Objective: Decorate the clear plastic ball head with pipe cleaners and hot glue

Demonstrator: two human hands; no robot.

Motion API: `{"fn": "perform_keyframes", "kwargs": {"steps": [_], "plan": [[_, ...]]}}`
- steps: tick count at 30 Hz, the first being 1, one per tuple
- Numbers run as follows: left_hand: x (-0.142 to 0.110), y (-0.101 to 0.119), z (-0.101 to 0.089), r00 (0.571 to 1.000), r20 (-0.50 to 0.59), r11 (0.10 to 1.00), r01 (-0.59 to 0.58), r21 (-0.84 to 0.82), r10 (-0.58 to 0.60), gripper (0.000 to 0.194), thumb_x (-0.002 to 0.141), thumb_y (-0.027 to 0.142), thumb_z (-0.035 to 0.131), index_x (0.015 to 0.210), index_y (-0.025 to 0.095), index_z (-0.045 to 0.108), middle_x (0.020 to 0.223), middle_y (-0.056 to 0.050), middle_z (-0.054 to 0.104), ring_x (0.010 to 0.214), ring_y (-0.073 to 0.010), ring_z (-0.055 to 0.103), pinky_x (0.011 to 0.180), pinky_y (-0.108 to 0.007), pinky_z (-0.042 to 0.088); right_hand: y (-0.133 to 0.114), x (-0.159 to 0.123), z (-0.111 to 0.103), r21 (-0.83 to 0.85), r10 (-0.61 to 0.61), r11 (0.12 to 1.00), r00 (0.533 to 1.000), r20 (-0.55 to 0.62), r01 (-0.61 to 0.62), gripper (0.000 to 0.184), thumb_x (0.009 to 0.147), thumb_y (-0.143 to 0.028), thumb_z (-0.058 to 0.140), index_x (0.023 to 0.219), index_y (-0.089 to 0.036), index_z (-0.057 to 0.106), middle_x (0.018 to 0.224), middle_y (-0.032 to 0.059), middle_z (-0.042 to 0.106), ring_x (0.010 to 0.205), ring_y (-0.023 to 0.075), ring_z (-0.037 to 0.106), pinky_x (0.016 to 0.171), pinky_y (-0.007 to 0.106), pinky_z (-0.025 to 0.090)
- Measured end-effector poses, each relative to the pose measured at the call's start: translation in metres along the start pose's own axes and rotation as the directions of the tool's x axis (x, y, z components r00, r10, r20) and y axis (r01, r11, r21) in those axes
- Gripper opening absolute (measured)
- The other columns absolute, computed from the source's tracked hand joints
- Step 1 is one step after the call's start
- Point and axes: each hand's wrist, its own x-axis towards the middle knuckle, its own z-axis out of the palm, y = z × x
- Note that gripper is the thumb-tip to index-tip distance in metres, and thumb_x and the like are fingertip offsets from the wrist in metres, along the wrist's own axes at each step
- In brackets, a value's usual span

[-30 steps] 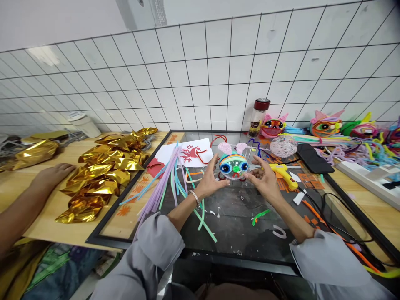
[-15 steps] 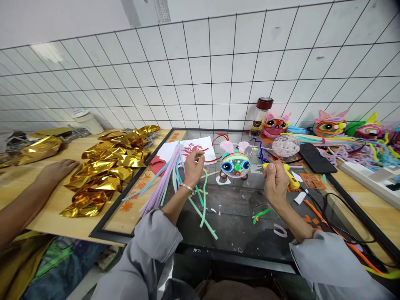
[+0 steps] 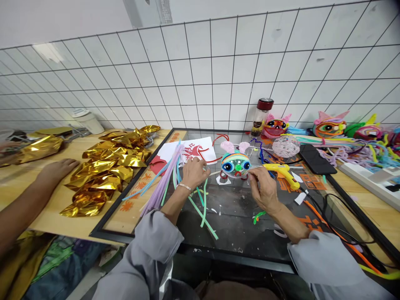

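A round animal figure (image 3: 236, 166) with big blue eyes and pink fuzzy ears stands upright in the middle of the dark glass-topped board (image 3: 231, 225). To its left, my left hand (image 3: 194, 173) has curled, closed fingers; what is between them is too small to name. My right hand (image 3: 264, 189) is at the figure's right side, thumb and fingertips pinched close to it. Whether they touch it or hold something I cannot tell. A yellow glue gun (image 3: 283, 173) lies just beyond my right hand. Purple pipe cleaners (image 3: 167, 177) lie left of my left hand.
Gold foil (image 3: 109, 162) covers the wood on the left, beside another person's hand (image 3: 58, 168). A glass bottle (image 3: 261, 118) stands at the back. Right of centre are a white ball (image 3: 286, 146), a phone (image 3: 318, 159), a power strip (image 3: 371, 179) and finished-looking figures (image 3: 331, 125).
My right hand has let go of the glue gun and moved left to the figure. My left hand has moved slightly down and nearer the figure, away from the red pipe cleaner's end.
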Motion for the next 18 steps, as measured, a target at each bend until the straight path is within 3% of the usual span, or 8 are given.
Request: {"fn": "perform_keyframes", "kwargs": {"steps": [5, 12, 15, 17, 18], "plan": [[0.002, -0.004, 0.006, 0.992, 0.109, 0.998, 0.055, 0.014, -0.057, 0.027, 0.081, 0.026, 0.057, 0.104, 0.017, 0.068, 0.109, -0.014, 0.063, 0.103, -0.0288, 0.064, 0.082, -0.037, 0.052, -0.001, -0.002, 0.002, 0.018, 0.002, 1.0, 0.999, 0.033, -0.003, 0.02, 0.092, -0.012, 0.044, 0.106, -0.019, 0.056, 0.082, 0.0069, 0.059, 0.072, 0.0188, 0.057, 0.066, 0.032, 0.047], [0.003, -0.011, 0.008, 0.998, 0.066, 0.999, 0.011, 0.037, -0.014, 0.022, 0.08, 0.009, 0.049, 0.086, 0.012, 0.071, 0.093, -0.017, 0.066, 0.09, -0.0277, 0.065, 0.077, -0.036, 0.052, -0.002, -0.002, 0.001, 0.016, 0.017, 1.0, 0.998, 0.058, -0.018, 0.022, 0.092, -0.013, 0.043, 0.106, -0.019, 0.058, 0.082, 0.0077, 0.061, 0.073, 0.0192, 0.058, 0.067, 0.033, 0.049], [0.003, -0.012, 0.004, 1.0, 0.0, 0.999, -0.023, 0.032, 0.023, 0.022, 0.084, 0.015, 0.05, 0.084, 0.015, 0.072, 0.095, -0.017, 0.067, 0.098, -0.0304, 0.061, 0.082, -0.04, 0.05, -0.003, -0.002, 0.0, 0.021, 0.022, 1.0, 0.999, 0.048, -0.023, 0.022, 0.092, -0.014, 0.043, 0.106, -0.019, 0.058, 0.082, 0.0074, 0.062, 0.072, 0.0192, 0.059, 0.067, 0.033, 0.049], [0.004, -0.012, 0.0, 0.988, -0.152, 0.999, -0.037, -0.028, 0.032, 0.022, 0.087, 0.022, 0.052, 0.082, 0.017, 0.072, 0.099, -0.016, 0.067, 0.102, -0.0307, 0.058, 0.087, -0.043, 0.048, -0.003, -0.001, -0.001, 0.031, 0.004, 1.0, 1.0, 0.025, -0.005, 0.022, 0.091, -0.013, 0.045, 0.107, -0.019, 0.058, 0.083, 0.0075, 0.063, 0.073, 0.0194, 0.059, 0.067, 0.033, 0.049], [0.004, -0.012, -0.002, 0.962, -0.273, 0.995, -0.049, -0.093, 0.022, 0.022, 0.088, 0.024, 0.052, 0.081, 0.018, 0.073, 0.099, -0.015, 0.067, 0.101, -0.0297, 0.057, 0.088, -0.043, 0.047, -0.004, -0.001, -0.001, 0.034, -0.006, 0.999, 1.0, 0.013, 0.005, 0.022, 0.09, -0.012, 0.046, 0.107, -0.019, 0.058, 0.083, 0.0077, 0.063, 0.074, 0.0195, 0.059, 0.066, 0.033, 0.049]]}}
